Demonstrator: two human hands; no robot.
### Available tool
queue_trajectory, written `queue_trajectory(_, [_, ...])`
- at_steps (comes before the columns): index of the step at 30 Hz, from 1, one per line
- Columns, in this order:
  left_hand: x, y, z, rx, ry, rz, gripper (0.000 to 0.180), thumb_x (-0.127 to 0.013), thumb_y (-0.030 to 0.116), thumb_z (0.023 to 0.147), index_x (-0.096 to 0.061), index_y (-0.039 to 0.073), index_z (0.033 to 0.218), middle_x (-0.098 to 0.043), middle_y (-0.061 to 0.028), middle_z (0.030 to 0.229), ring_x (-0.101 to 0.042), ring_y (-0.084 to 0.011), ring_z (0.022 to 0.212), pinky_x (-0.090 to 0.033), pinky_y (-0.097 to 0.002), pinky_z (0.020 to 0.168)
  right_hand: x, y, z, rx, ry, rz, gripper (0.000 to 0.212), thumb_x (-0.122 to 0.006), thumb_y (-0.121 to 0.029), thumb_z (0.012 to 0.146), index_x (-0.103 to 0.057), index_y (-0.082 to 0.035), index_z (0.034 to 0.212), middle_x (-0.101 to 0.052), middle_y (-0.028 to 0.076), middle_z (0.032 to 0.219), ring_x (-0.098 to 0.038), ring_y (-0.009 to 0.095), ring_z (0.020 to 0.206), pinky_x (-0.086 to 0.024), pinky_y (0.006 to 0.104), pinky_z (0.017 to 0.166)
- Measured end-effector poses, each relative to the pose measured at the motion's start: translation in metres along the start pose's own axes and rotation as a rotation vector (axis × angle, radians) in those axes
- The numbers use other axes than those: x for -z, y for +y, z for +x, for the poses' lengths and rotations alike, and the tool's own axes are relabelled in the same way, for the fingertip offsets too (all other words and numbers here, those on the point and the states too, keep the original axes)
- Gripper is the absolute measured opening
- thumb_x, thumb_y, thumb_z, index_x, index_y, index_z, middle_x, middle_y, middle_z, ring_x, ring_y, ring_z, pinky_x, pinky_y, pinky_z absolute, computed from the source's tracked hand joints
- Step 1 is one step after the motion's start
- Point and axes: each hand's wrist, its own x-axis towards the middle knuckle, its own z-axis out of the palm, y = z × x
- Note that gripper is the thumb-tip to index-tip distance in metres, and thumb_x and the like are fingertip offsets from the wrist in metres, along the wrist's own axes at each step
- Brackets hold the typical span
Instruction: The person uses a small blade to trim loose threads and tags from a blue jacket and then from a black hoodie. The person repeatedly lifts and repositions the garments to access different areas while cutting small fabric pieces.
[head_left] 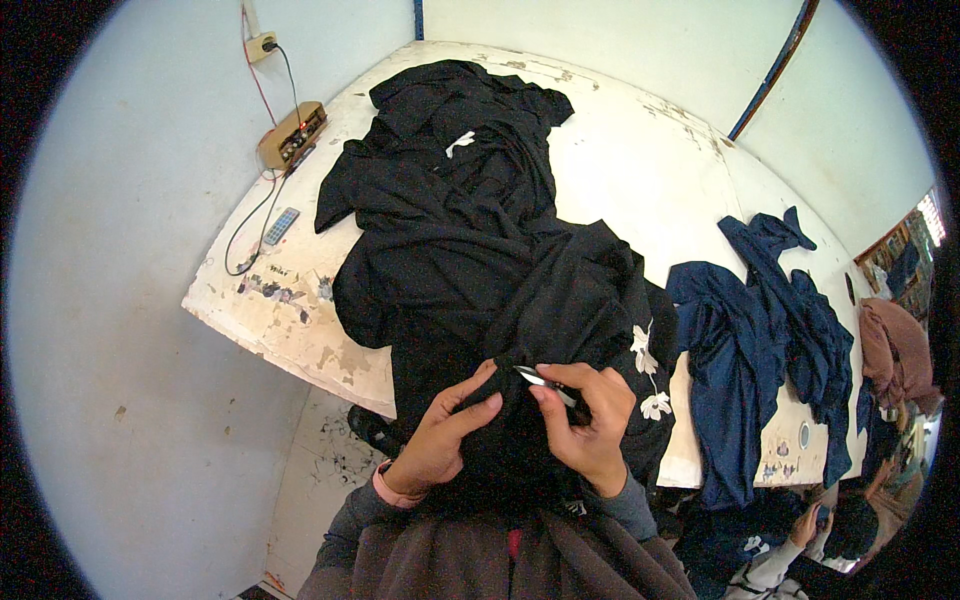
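A large heap of black cloth [450, 262] runs from the far part of the table down to my lap, with white flower shapes [645, 365] on its right side. My left hand [437, 440] pinches a fold of this cloth between thumb and fingers. Close to its right, my right hand [590, 428] is closed around a pair of thread snips [532, 376]. Their bright pointed blades face left, right by the pinched fold. I cannot tell whether the blades touch the cloth; the rest of the snips is mostly hidden in my fingers.
Dark blue garments [730, 370] lie on the white table [620, 170] at the right. A brown radio-like box [292, 136] with cables and a small remote control [282, 226] are at the left, beside the wall. Another person's hand [808, 524] shows at the lower right.
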Motion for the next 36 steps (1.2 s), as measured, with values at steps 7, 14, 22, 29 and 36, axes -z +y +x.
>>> queue_trajectory(7, [0.032, 0.008, 0.008, -0.478, -0.117, 0.254, 0.056, -0.062, -0.003, 0.084, -0.056, 0.003, 0.14, -0.058, -0.0106, 0.14, -0.059, -0.0188, 0.123, -0.043, -0.0303, 0.107, -0.002, -0.014, 0.002, -0.543, -0.097, 0.178, 0.044, -0.086, -0.009, 0.075, -0.064, 0.0, 0.113, -0.069, 0.006, 0.099, -0.065, 0.011, 0.09, -0.052, 0.0251, 0.077])
queue_trajectory(14, [0.058, 0.044, 0.008, -0.446, 0.176, 0.418, 0.047, -0.053, -0.001, 0.08, -0.058, 0.005, 0.126, -0.061, -0.0029, 0.116, -0.056, -0.0139, 0.104, -0.042, -0.0276, 0.099, -0.037, 0.029, -0.025, -0.835, -0.243, 0.683, 0.052, -0.085, -0.021, 0.084, -0.061, -0.004, 0.126, -0.068, 0.007, 0.111, -0.063, 0.011, 0.103, -0.051, 0.0249, 0.08])
queue_trajectory(22, [0.091, 0.032, -0.006, -0.509, 0.337, 0.624, 0.057, -0.053, 0.001, 0.082, -0.047, 0.005, 0.139, -0.054, -0.0077, 0.133, -0.052, -0.0177, 0.121, -0.037, -0.0285, 0.106, -0.081, 0.035, -0.037, -0.793, -0.365, 0.781, 0.04, -0.082, -0.018, 0.087, -0.064, -0.002, 0.12, -0.068, 0.004, 0.101, -0.061, 0.009, 0.096, -0.048, 0.0232, 0.083])
queue_trajectory(29, [0.103, -0.004, -0.038, -0.546, 0.531, 0.681, 0.065, -0.065, 0.004, 0.087, -0.039, 0.002, 0.146, -0.047, -0.0164, 0.14, -0.046, -0.0215, 0.13, -0.036, -0.0348, 0.111, -0.086, 0.016, -0.032, -0.895, -0.271, 0.945, 0.013, -0.071, -0.01, 0.095, -0.061, -0.006, 0.1, -0.06, -0.005, 0.086, -0.052, 0.002, 0.081, -0.04, 0.0199, 0.072])
queue_trajectory(36, [0.083, -0.009, -0.034, -1.055, 0.535, 1.489, 0.039, -0.077, 0.012, 0.086, -0.065, 0.008, 0.122, -0.067, -0.0127, 0.114, -0.064, -0.0319, 0.107, -0.049, -0.0379, 0.094, -0.087, 0.019, -0.04, -0.982, -0.224, 1.002, 0.009, -0.064, -0.011, 0.1, -0.055, -0.012, 0.099, -0.044, -0.011, 0.07, -0.034, -0.001, 0.057, -0.024, 0.0208, 0.05])
